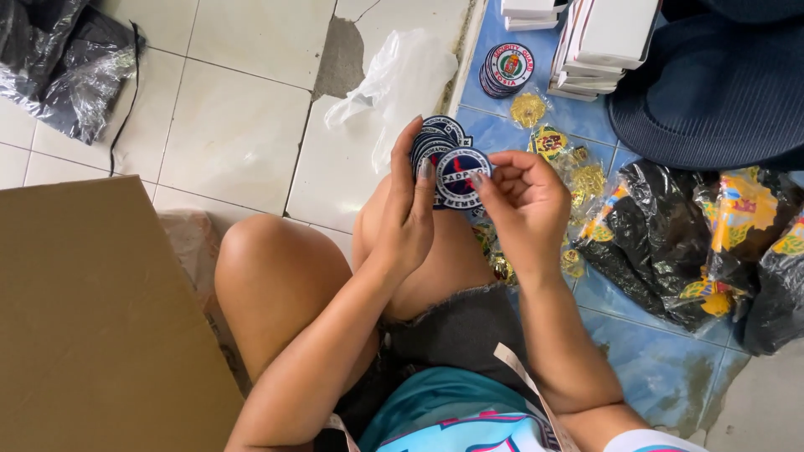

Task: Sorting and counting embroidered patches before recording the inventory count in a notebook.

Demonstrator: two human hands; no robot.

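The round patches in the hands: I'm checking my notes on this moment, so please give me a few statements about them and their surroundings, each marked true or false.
1. The left hand holds a fanned stack of round patches. True.
2. The right hand rests flat on the floor. False: its fingertips pinch the front patch.
3. Another pile of round patches lies on the blue mat. True.
4. The cardboard box stands on the person's right. False: it is on their left.
5. The clear plastic bag lies on the white tile floor. True.
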